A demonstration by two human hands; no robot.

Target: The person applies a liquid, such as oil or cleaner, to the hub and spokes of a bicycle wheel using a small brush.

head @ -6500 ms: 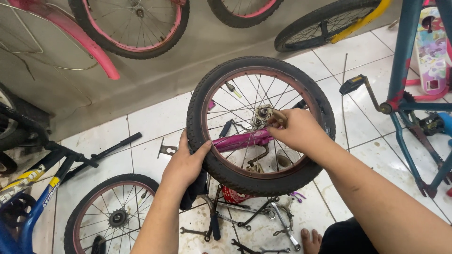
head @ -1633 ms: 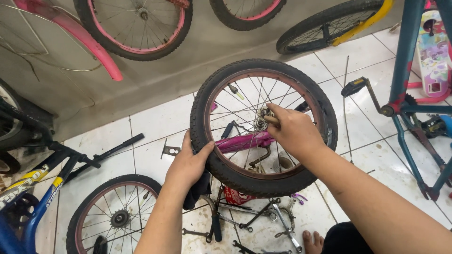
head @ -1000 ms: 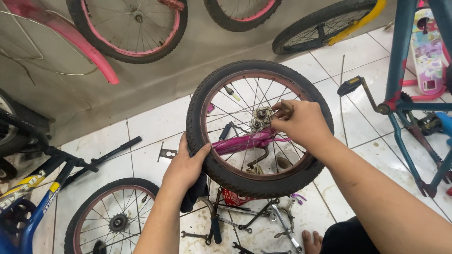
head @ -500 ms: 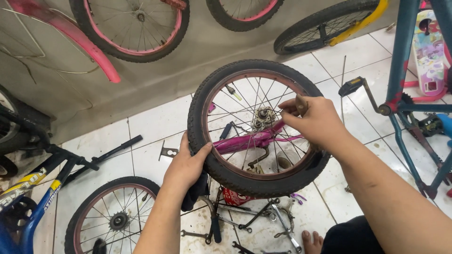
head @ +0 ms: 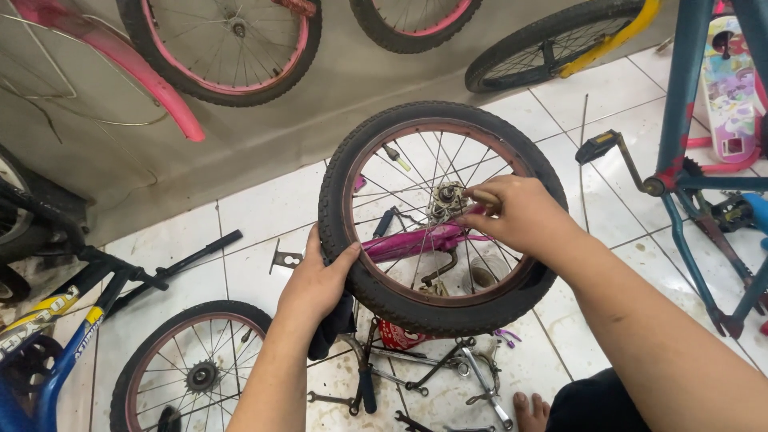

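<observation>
- The wheel's tyre (head: 416, 308) is matt black rubber with a fine ribbed tread, dusty in places.
- Its rim (head: 362, 164) is dull reddish-brown painted metal, worn.
- The spokes (head: 408, 160) are thin bare metal, faintly shiny.
- The hub (head: 445, 198) is grey metal, greasy and rough-looking.
- The frame (head: 412, 242) behind the wheel is glossy magenta-painted metal.
- A dark cloth (head: 332, 332), soft and matt, sits under the left hand (head: 320, 280).
- The floor (head: 264, 208) is glossy white tile, smeared with grime.
- The spanners (head: 376, 376) are bare steel.
</observation>
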